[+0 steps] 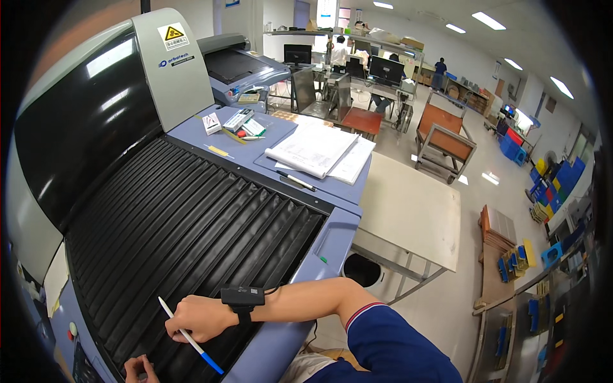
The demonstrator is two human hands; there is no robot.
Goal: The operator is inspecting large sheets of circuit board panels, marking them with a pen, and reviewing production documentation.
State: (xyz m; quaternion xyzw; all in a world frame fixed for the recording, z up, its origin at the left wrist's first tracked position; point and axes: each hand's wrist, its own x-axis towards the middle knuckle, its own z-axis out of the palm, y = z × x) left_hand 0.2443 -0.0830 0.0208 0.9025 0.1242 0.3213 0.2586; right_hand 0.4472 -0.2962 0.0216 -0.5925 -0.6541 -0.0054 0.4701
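A bright workshop stretches away under ceiling lights, with a metal cart (442,131) on the floor and a pale bench (415,204) beside a large lavender machine. At the machine's far end, its lavender worktop (246,152) carries a stack of papers (313,148) toward the right-hand corner, a capped pen (296,180) along the near edge, and a small white box (211,123) near the left edge, by the grey hood (169,70).

Nearer, a black pleated cover (191,204) fills the machine's bed. Over it, near the edge closest to the person's body, the right hand (201,317) is curled closed around a white pen with a blue end (193,343), which slants across the fingers (whether it touches the pleats, I cannot tell). A black device (242,295) sits on that wrist.

The left hand (140,370) shows only bent fingers at the lower border, near the cover; its grip and how far it is open cannot be told.
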